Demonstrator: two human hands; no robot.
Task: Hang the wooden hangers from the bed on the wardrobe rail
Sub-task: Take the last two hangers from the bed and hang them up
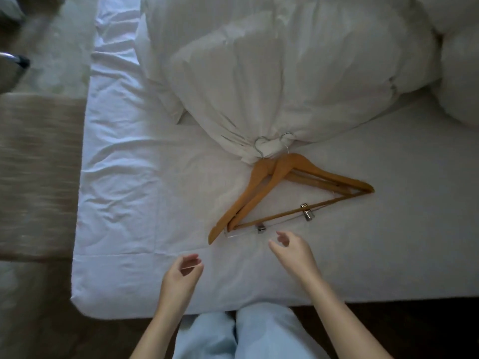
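Hangers made of wood are lying stacked on the white bed sheet, two of them overlapping, with their metal hooks resting against the bunched edge of the white duvet. One of the two is carrying a lower bar with two metal clips. Both hands are hovering over the sheet, on the near side of the hangers and touching nothing. The left hand is sitting nearer the bed's edge, fingers loosely curled and parted, empty. The right hand is reaching just beside the hangers' lower bar, fingers apart and slightly bent, also empty. Light blue trousers are showing at the bottom, against the bed's edge.
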